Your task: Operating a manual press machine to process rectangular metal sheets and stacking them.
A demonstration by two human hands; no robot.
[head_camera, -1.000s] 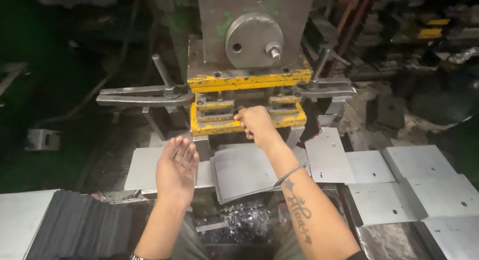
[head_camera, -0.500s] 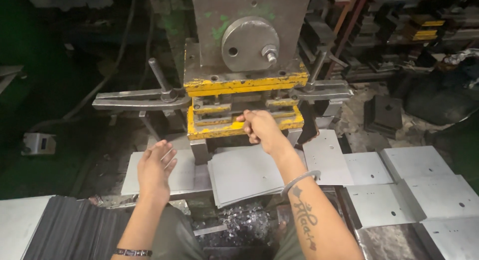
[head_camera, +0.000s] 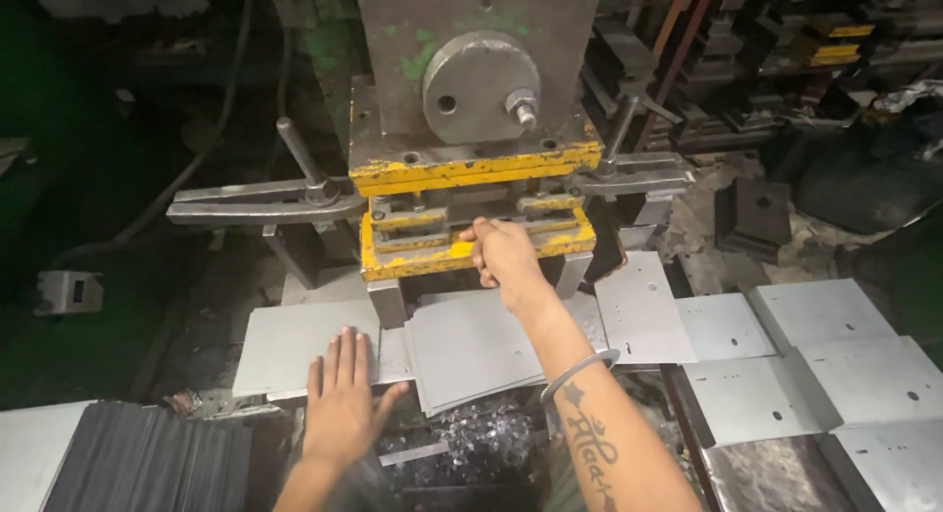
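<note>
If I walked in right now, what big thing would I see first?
First you would see the big grey metal press with chipped yellow bars, standing in the middle at the back. The right hand reaches into its yellow front, while the left hand lies flat on a grey metal sheet just below. More flat grey sheets with small holes are spread out to the right.

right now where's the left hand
In the head view, lower left of centre: the left hand lies flat on a grey metal sheet, below the yellow press.
</note>
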